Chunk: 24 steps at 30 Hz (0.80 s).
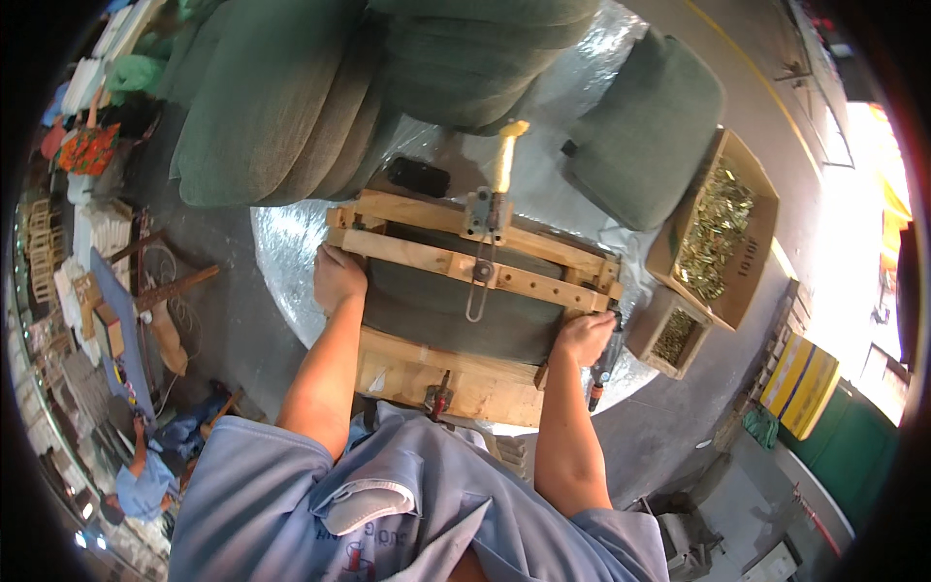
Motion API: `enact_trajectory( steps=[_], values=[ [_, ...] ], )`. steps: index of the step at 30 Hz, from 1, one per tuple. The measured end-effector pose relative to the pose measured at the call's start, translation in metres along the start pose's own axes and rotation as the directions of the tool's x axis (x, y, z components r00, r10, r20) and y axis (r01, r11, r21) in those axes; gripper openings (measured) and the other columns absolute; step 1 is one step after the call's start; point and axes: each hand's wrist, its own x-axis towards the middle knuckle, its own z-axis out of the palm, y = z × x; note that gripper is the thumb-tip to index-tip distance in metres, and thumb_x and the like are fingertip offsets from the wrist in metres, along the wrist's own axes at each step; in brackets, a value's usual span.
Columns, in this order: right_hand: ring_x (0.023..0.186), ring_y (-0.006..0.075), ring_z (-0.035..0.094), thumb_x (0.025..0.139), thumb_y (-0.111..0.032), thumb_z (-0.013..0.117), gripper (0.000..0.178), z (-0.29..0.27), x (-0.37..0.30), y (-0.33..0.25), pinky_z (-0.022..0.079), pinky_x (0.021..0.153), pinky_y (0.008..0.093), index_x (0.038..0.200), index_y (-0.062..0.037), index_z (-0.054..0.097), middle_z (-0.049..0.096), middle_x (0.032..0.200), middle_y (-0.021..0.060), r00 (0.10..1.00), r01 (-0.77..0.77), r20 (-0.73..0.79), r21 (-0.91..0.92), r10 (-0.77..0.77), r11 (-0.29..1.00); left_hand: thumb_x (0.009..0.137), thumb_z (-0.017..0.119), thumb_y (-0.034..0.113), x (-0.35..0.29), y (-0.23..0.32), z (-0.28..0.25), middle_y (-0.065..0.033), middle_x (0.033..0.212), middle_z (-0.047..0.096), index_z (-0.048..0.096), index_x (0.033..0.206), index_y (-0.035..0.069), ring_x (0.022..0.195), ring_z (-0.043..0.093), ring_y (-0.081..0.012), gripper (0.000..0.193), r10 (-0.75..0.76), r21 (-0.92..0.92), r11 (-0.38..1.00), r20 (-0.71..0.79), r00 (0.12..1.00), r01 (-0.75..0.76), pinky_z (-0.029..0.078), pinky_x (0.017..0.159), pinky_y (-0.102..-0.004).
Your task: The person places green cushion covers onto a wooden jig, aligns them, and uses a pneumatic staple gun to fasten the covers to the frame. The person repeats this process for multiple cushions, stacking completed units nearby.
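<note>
A wooden clamping frame of two long bars lies across a dark green cushion. Its toggle clamp has a metal loop and a lever with a yellow-wrapped handle pointing away from me. My left hand is closed at the frame's left end, its fingertips partly hidden under the bar. At the right end, my right hand is closed around the frame's corner. A black tool with an orange tip sits right beside that hand. Below the cushion is a wooden board with a small red-handled clamp.
Green upholstered cushions stand behind on a round, film-wrapped table, near a black phone-like object. At right are a carton of brass-coloured metal pieces and a smaller wooden box. Another person is at lower left.
</note>
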Motion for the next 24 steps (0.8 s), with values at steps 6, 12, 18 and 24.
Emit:
enact_trajectory(
  steps=[6,12,18,24],
  values=[
    [0.121,0.0513,0.064,0.115,-0.054,0.024,0.063,-0.012,-0.003,-0.009,0.05,0.1,0.0602,0.137,-0.0071,0.061,0.07,0.135,0.0237,0.999,0.025,0.02,0.023,-0.025,0.999,0.114,0.028,0.044,0.003,0.001,-0.001,-0.0197,0.128,0.073,0.068,0.129,0.008,0.113,0.069,-0.0469,0.055,0.021,0.002,1.0,0.012,1.0,-0.021,0.054,0.093,-0.0596],
    [0.118,0.0546,0.064,0.116,-0.055,0.023,0.065,-0.01,-0.006,-0.008,0.05,0.099,0.0615,0.135,-0.0048,0.06,0.071,0.13,0.0272,0.998,0.068,-0.001,0.065,-0.068,0.996,0.114,0.029,0.041,0.0,0.004,-0.009,-0.0257,0.126,0.072,0.067,0.127,0.004,0.114,0.068,-0.0502,0.055,0.021,-0.017,1.0,0.031,0.999,-0.02,0.053,0.096,-0.0613],
    [0.117,0.0529,0.065,0.115,-0.056,0.023,0.065,-0.012,-0.006,-0.006,0.05,0.098,0.0609,0.133,-0.0074,0.062,0.072,0.129,0.0245,0.998,0.066,-0.011,0.086,-0.065,0.994,0.114,0.029,0.041,0.001,0.003,-0.002,-0.0234,0.125,0.073,0.066,0.128,0.004,0.113,0.07,-0.0479,0.054,0.016,-0.017,1.0,0.027,1.0,-0.016,0.054,0.095,-0.061],
    [0.114,0.0514,0.064,0.117,-0.049,0.028,0.055,-0.007,-0.011,0.012,0.049,0.096,0.0571,0.126,-0.005,0.061,0.072,0.124,0.024,0.971,0.239,-0.041,0.204,-0.236,0.949,0.114,0.029,0.042,0.0,0.001,-0.005,-0.022,0.127,0.072,0.065,0.129,0.005,0.113,0.07,-0.0478,0.054,0.073,-0.008,0.997,0.022,0.997,-0.073,0.055,0.095,-0.0604]
  ],
)
